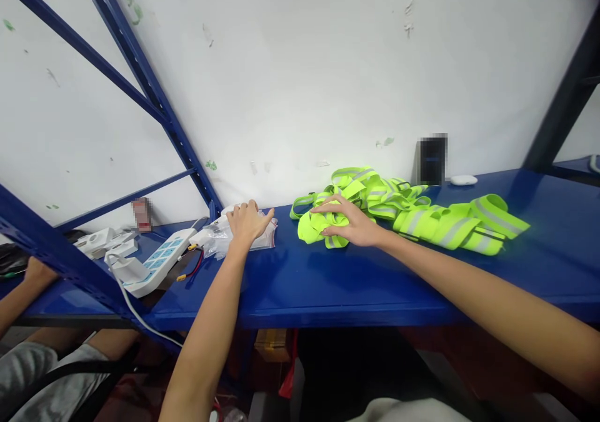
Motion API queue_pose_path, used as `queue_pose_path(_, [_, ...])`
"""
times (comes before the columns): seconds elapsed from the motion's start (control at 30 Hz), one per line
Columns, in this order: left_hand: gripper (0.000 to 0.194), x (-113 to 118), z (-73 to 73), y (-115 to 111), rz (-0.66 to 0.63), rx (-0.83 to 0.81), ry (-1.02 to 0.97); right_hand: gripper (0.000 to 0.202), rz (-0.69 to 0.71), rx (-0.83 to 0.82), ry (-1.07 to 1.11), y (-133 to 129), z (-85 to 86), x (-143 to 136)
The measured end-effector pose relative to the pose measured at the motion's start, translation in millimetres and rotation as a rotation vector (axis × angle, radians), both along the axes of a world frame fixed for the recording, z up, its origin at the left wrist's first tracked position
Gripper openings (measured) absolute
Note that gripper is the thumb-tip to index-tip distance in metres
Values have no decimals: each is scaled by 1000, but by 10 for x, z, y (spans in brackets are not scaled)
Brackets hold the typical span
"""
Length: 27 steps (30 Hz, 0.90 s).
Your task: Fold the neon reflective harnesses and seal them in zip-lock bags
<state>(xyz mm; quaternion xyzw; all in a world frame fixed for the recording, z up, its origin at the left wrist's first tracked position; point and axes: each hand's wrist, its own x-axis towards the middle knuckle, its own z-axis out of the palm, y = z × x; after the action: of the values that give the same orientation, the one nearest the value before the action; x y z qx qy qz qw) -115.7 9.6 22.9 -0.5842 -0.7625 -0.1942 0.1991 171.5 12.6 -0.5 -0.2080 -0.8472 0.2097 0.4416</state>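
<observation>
On the blue table, my left hand (248, 225) rests over clear plastic bags (218, 239), its thumb stretched out to the right and its fingers apart. My right hand (351, 222) is at the left end of a heap of neon yellow-green reflective straps (384, 197), its thumb and fingers spread around a bunched strap (312, 227). Whether those fingers press on the strap is hard to tell. More folded straps (450, 225) lie to the right, beyond my right wrist.
A white power strip (162, 262) with a plugged-in charger and cable lies left, near a blue rack post (164, 115). A dark phone-like object (431, 160) leans on the wall beside a white case (464, 180). Another person's hand (40, 275) is at far left.
</observation>
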Motion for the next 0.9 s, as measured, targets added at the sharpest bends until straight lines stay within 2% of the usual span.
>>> queue_pose_path(0.1, [56, -124, -113, 52, 57, -149, 27, 22, -46, 10, 49, 18, -34, -8])
queue_pose_path(0.23, [38, -214, -239, 33, -10, -268, -22, 24, -90, 20, 89, 42, -61, 8])
queue_pose_path(0.43, [43, -195, -268, -17, 49, -204, 24, 30, -105, 30, 75, 20, -55, 18])
queue_pose_path(0.57, [34, -199, -226, -33, 85, -216, -21, 31, -114, 29, 105, 20, -63, 12])
queue_pose_path(0.63, [32, -173, -186, -54, 98, -105, -54, 31, -135, -5, 133, 37, -72, 5])
queue_pose_path(0.7, [30, -98, -148, -81, 43, 95, -70, 32, -181, -95, 193, 58, -70, -4])
queue_pose_path(0.8, [23, 122, -131, -110, -178, 371, -50, 33, -202, -285, 342, 67, -34, -23])
queue_pose_path(0.9, [16, 418, -178, -109, -432, 475, -83, 33, -93, -458, 531, 21, 36, -45])
